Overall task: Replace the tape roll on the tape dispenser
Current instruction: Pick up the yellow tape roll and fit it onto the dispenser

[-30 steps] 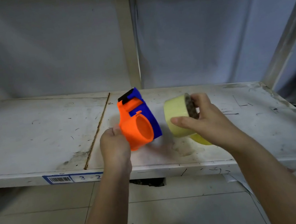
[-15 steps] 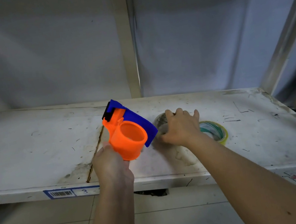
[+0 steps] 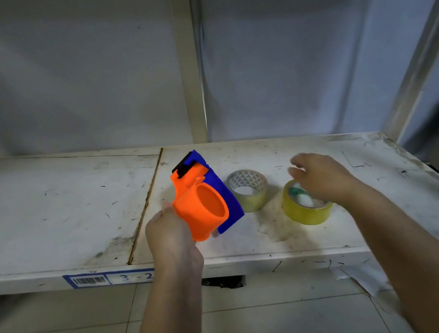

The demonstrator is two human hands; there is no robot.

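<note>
My left hand (image 3: 170, 237) grips an orange and blue tape dispenser (image 3: 203, 197) above the white shelf (image 3: 57, 216); its orange hub is bare, with no roll on it. A thin, pale roll with a patterned grey core (image 3: 248, 190) lies flat on the shelf just right of the dispenser. Further right lies a fuller yellow tape roll (image 3: 304, 206), also flat. My right hand (image 3: 319, 175) hovers over the far edge of the yellow roll, fingers spread and holding nothing; whether it touches the roll I cannot tell.
The shelf's front edge carries a barcode label (image 3: 109, 278) marked 3-2. A seam (image 3: 144, 206) runs front to back left of the dispenser. An upright post (image 3: 187, 57) stands behind, a slanted frame bar (image 3: 418, 56) at right. Tiled floor lies below.
My right hand set the pale roll down on the shelf, let go of it and moved right over the yellow roll. The left hand kept hold of the dispenser.
</note>
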